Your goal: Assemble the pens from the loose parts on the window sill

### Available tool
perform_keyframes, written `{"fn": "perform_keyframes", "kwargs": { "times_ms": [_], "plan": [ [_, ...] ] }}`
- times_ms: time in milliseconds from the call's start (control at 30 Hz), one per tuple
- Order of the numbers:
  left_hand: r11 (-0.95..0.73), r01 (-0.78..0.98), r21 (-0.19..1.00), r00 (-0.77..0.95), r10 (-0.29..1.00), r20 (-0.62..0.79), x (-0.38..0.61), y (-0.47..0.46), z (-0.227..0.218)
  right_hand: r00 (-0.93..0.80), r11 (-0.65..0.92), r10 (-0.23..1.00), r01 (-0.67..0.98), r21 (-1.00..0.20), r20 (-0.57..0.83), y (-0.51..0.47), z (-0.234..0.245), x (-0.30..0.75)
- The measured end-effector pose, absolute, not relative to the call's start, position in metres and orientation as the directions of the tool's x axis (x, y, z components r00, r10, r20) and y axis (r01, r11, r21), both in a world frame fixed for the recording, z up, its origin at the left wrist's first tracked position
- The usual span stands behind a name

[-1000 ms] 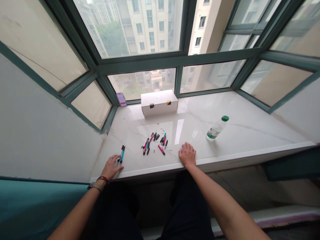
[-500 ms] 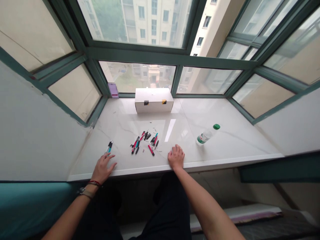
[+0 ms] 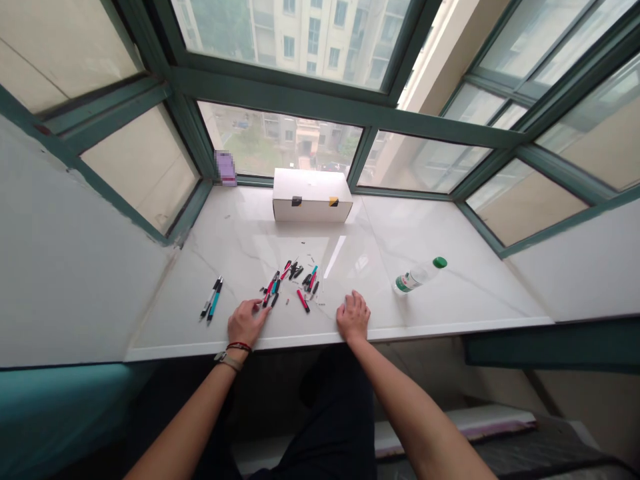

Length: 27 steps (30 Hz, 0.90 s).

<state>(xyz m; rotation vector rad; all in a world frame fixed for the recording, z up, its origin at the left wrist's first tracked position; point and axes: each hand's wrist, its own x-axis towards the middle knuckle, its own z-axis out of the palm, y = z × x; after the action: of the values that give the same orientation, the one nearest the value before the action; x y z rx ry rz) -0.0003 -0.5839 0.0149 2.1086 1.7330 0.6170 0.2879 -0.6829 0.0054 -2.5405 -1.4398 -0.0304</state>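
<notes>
My left hand (image 3: 246, 321) is at the near left edge of a pile of pen parts (image 3: 275, 287), thumb and forefinger apart. Its fingertips are close to a red barrel with a black end; whether they touch it I cannot tell. My right hand (image 3: 353, 316) rests on the white sill right of the pile, fingers loosely bent and holding nothing visible. The pile has red, black and teal barrels, with small clear and metal bits around it. A single red barrel (image 3: 303, 301) lies between my hands. Two whole pens, one silver-and-black (image 3: 211, 299) and one teal-and-black (image 3: 215, 301), lie side by side to the left.
A white box (image 3: 313, 195) with black and yellow tabs stands at the back by the window. A clear bottle with a green cap (image 3: 420, 275) is at the right. A purple item (image 3: 225, 168) leans in the left corner. The sill's front edge (image 3: 440, 331) runs before me.
My left hand has moved right, away from the two pens, to the pile's near left edge. The pens now lie fully in sight. My right hand stays in place; the view has tilted slightly.
</notes>
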Motion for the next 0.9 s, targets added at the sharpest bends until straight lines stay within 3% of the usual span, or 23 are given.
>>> {"fn": "perform_keyframes", "kwargs": {
  "times_ms": [267,500,900],
  "plan": [
    [-0.198,0.85,0.488,0.161,0.98,0.117,-0.002,-0.581,0.015,0.53,-0.506,0.84,0.842,-0.187,0.116,-0.681,0.004,0.288],
    [-0.158,0.828,0.538,0.101,0.986,0.134,-0.004,-0.581,0.007,0.53,-0.512,0.841,0.844,-0.16,0.107,-0.68,0.001,0.289],
    [-0.117,0.775,0.621,0.116,0.992,0.042,-0.016,-0.584,0.008,0.535,-0.515,0.838,0.84,-0.169,0.108,-0.68,0.001,0.288]
  ]
}}
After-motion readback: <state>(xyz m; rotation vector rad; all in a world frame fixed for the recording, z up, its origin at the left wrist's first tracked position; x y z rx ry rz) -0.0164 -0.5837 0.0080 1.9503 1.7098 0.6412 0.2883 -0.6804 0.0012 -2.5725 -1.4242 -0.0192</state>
